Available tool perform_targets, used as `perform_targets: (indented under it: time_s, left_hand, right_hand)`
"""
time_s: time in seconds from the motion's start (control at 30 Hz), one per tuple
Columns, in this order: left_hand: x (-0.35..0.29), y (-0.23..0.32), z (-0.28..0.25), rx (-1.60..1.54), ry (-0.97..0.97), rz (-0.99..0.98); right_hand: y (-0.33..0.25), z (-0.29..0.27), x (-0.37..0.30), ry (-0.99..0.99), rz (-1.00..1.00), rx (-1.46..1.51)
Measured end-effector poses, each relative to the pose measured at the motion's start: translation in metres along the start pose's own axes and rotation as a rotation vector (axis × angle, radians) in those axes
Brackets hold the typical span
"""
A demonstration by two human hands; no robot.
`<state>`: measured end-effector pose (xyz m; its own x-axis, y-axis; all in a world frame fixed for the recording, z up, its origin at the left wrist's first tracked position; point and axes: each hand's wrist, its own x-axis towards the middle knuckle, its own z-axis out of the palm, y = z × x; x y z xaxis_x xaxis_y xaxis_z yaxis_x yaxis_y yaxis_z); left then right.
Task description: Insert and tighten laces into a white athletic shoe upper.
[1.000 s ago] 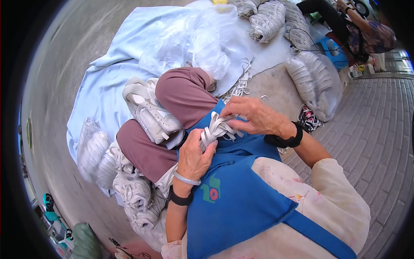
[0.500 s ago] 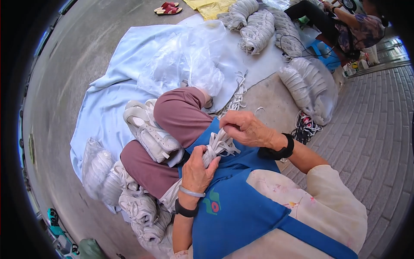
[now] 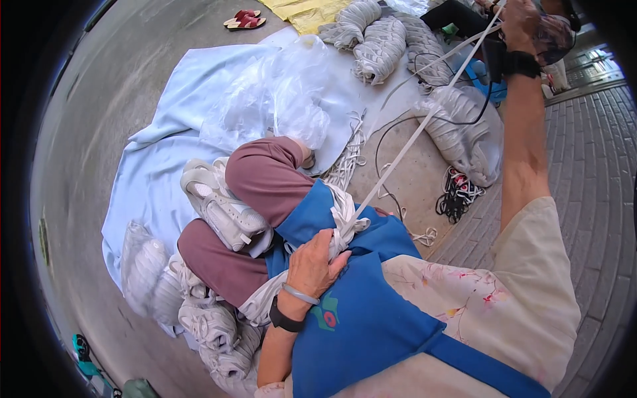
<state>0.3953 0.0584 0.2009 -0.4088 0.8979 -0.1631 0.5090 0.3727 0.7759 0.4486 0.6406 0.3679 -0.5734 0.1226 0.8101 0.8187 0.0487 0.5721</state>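
My left hand (image 3: 313, 268) is wrapped round a bundle of white shoelaces (image 3: 344, 215) on the blue apron over my lap. One long shoelace (image 3: 411, 141) runs taut from this bundle up to my right hand (image 3: 519, 26). That hand is raised at the top right, its fingers closed on the lace's upper end, which the picture's edge partly cuts off. A pale sneaker (image 3: 225, 212) rests between my knees, beside the left hand.
More sneakers (image 3: 212, 325) lie at my left hip, by a plastic-wrapped bundle (image 3: 142, 265). Ahead are a light blue cloth (image 3: 166, 156), clear plastic (image 3: 265, 99) and rolled white bundles (image 3: 380, 50). Loose laces (image 3: 348, 156) and dark cords (image 3: 458, 196) lie right. Another person (image 3: 557, 40) sits beyond.
My right hand has swung from beside the bundle up to the far right, drawing a lace out straight. The left hand has stayed on the bundle.
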Motion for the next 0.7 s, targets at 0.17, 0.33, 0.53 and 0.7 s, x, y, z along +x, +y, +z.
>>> perform_targets:
  time_s: [0.17, 0.33, 0.53, 0.7]
  left_hand:
    - [0.001, 0.002, -0.025, -0.018, 0.190, 0.124]
    - [-0.011, 0.005, -0.086, -0.242, 0.807, 0.040]
    - [-0.076, -0.046, -0.076, -0.019, 0.652, 0.018]
    - [-0.060, -0.004, -0.129, -1.066, 0.766, 0.139]
  right_hand:
    - [-0.039, -0.224, 0.045, -0.195, 0.146, 1.891]
    - [-0.115, -0.398, -0.015, -1.349, -0.429, 2.872]
    - [-0.147, -0.491, -0.008, -1.285, -0.372, 3.353]
    - [-0.187, -0.451, -0.055, -0.677, -0.623, 2.707]
